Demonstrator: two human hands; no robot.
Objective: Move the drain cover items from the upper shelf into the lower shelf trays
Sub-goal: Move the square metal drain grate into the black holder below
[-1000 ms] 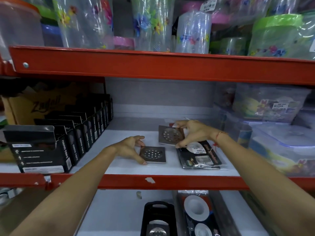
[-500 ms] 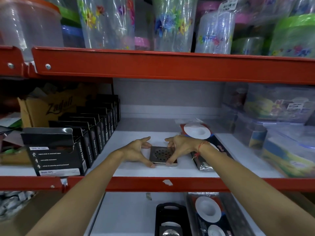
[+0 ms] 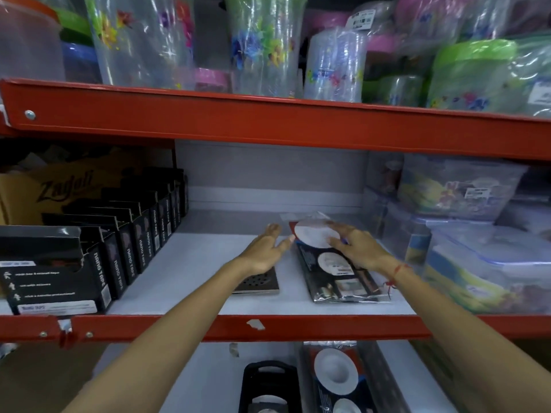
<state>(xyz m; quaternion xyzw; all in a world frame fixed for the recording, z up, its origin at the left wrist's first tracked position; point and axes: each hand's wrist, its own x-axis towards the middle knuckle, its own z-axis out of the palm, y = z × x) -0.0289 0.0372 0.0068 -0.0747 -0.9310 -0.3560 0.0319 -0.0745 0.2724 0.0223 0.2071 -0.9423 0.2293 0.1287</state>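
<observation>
With both hands spread and gripping nothing, the right hand (image 3: 357, 248) atop the slick packet (image 3: 334, 272) and the left hand (image 3: 264, 253) just left of it, the packet may slip.

The square metal drain covers (image 3: 258, 282) are no longer gripped from both sides; they are left stacked near the shelf's front edge. The left hand (image 3: 266, 250) is now stretched past them, fingers spread, and the right hand (image 3: 356, 248) is laid flat on the plastic-wrapped drain cover pack (image 3: 334, 265).
</observation>
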